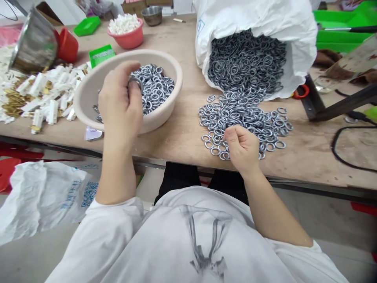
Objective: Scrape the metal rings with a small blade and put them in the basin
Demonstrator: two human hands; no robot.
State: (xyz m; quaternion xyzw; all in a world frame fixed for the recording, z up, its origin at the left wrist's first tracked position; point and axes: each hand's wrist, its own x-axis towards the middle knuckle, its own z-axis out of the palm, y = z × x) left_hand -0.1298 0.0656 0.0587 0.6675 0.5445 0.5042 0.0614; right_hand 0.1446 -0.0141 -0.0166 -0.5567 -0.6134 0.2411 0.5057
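Currently, the left hand [120,96] is being held at the beige bowl [163,120], over its inside, with the fingers being curved; a grey ring [135,81] is being seen between them, but whether it is being pinched cannot be told. Many other grey rings [156,86] are being contained in this bowl, which is being supported by the wooden tabletop [176,147]. The right hand [243,147] is being placed at the near side of a loose ring pile [244,114], its thumb and bent fingers being pressed together; whether any ring is being gripped there is being hidden. Just behind this pile, more rings are being held inside a white sack [256,15]. Left of the bowl, white pieces [53,112] are being seen scattered.
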